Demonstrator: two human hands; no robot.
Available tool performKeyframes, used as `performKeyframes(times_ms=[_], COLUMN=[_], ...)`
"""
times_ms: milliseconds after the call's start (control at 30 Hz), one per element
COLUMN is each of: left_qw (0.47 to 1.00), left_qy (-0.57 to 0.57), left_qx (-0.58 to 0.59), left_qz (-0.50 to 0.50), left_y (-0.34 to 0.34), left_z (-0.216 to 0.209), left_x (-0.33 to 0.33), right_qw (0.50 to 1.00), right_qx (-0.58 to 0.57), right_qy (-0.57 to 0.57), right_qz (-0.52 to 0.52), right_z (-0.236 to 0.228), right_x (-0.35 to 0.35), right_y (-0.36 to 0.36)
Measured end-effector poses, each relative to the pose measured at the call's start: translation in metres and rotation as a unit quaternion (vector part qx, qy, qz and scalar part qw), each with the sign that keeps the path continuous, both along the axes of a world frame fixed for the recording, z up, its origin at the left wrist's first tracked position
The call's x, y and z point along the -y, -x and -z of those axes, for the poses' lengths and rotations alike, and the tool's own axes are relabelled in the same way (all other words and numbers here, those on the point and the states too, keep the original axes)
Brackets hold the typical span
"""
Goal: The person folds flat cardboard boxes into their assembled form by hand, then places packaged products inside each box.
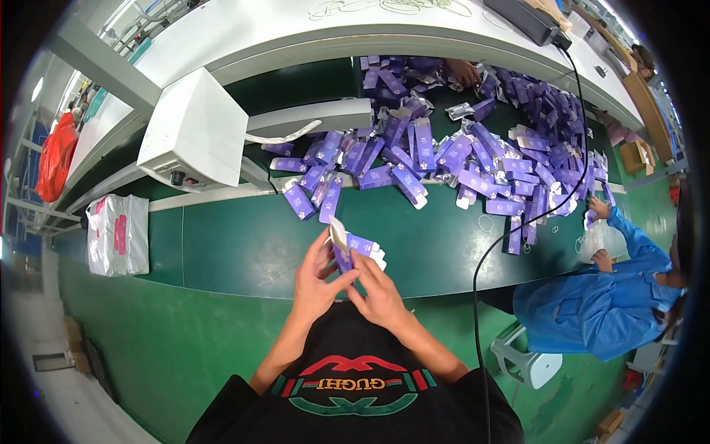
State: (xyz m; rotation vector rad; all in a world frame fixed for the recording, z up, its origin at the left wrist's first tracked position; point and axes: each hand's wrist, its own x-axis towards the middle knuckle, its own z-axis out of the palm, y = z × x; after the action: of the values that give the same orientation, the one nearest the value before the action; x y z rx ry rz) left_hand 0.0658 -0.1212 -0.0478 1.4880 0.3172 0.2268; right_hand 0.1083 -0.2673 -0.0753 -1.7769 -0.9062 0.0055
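Observation:
Near the front edge of the green table I hold a small purple carton [343, 257] upright between both hands. A pale flap or packet sticks up from its top; which one I cannot tell. My left hand [316, 280] grips the carton from the left, its thumb across the near side. My right hand [376, 287] closes on it from the right, fingertips against its side. Just behind my right fingers another purple carton [362, 244] with white open flaps lies on the table. Further back, two cartons [298, 200] lie at the near edge of a large pile.
The pile of purple cartons and silver packets [473, 159] spreads across the back. A white machine [194, 133] stands left, near a white-and-pink bag [118, 235]. A black cable [481, 296] hangs right of me. A co-worker in a blue smock [592, 303] handles cartons at right, near a stool [529, 359].

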Motion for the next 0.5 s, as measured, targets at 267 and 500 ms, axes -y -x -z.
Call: performKeyframes(times_ms=[267, 500], left_qw=[0.997, 0.992], left_qy=[-0.011, -0.111], left_qx=[0.021, 0.026], left_qz=[-0.079, -0.054], left_y=[0.022, 0.037], left_z=[0.005, -0.004], left_x=[-0.024, -0.046], right_qw=[1.0, 0.997], right_qx=[0.01, 0.055], right_qy=[-0.004, 0.045], right_qz=[-0.016, 0.002], right_z=[-0.024, -0.033], right_x=[-0.021, -0.036], right_y=[0.003, 0.01])
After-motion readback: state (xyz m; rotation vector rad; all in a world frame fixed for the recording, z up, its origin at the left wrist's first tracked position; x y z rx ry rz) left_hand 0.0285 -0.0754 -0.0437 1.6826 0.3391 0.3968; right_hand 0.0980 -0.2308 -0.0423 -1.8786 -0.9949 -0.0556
